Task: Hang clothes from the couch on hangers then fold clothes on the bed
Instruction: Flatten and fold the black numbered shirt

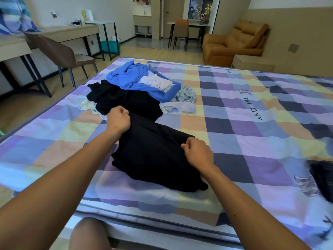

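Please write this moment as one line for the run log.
stage: folding on bed | left hand: grips black garment | right hand: grips black garment | clothes pile: unfolded, beyond it

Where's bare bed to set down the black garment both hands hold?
Widest: bed right of the black garment, between the clothes pile and the dark item at the right edge. Smaller strip left of the left hand. Crowded: the pile, beyond the garment.
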### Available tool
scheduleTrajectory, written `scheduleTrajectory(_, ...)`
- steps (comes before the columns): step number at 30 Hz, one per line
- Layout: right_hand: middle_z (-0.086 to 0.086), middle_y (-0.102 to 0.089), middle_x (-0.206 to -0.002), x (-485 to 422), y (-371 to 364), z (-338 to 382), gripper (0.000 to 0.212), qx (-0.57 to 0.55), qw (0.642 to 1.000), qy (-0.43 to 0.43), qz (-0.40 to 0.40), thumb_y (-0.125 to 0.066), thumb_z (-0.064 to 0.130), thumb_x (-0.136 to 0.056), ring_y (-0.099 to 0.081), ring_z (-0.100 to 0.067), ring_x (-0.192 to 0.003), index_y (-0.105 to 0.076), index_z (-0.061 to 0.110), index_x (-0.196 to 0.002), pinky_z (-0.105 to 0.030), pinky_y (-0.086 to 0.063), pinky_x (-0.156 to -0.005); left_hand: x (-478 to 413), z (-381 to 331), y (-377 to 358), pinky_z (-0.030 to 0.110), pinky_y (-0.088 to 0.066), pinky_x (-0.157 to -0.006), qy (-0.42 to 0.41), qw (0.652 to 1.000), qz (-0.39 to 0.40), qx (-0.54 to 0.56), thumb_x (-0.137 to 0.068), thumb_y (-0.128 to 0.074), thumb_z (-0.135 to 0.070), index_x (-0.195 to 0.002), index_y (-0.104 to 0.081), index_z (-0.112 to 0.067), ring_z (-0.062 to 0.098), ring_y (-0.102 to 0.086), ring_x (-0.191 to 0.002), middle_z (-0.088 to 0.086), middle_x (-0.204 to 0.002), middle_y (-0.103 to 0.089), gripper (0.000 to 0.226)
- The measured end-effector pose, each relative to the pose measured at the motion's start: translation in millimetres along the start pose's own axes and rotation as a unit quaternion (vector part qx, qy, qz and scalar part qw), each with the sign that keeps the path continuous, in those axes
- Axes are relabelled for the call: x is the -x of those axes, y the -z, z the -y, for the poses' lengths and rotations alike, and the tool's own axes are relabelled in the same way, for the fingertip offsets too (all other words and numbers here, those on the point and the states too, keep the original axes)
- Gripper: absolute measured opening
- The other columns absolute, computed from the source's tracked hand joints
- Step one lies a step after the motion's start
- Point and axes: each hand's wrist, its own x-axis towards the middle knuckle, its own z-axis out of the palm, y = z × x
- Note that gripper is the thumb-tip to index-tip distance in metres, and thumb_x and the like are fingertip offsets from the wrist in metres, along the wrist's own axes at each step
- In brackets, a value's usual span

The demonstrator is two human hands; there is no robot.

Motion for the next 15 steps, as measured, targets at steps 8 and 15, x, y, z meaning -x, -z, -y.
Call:
scheduleTrajectory(8, -0.001, -0.056, -0.089, -4, 12, 5, 0.026, 0.042, 0.999, 0.000, -0.001, -0.040, 0.030, -0.103, -0.053, -0.030, -0.082, -0.048, 0.015, -0.083, -0.039, -0.042, -0.072, 11, 16, -5, 0.044, -0.041, -0.071, -0.113, 0.963, 0.007, -0.244, -0.098, -0.046, -0.013, -0.097, -0.051, -0.008, 0.039, -0.054, -0.093, 0.014, -0.101, -0.057, 0.007)
scheduleTrajectory(15, -0.004, -0.028, -0.163, 10, -12, 17, 0.062, -0.036, 0.986, 0.159, 0.039, -0.026, 0.057, -0.102, -0.021, -0.023, -0.151, -0.035, 0.024, -0.154, -0.048, -0.021, -0.122, 70, 28, -16, 0.041, -0.016, -0.125, -0.415, 0.828, 0.269, -0.265, -0.096, -0.016, -0.074, -0.158, -0.027, -0.029, 0.014, -0.016, -0.154, -0.004, -0.166, -0.024, 0.078)
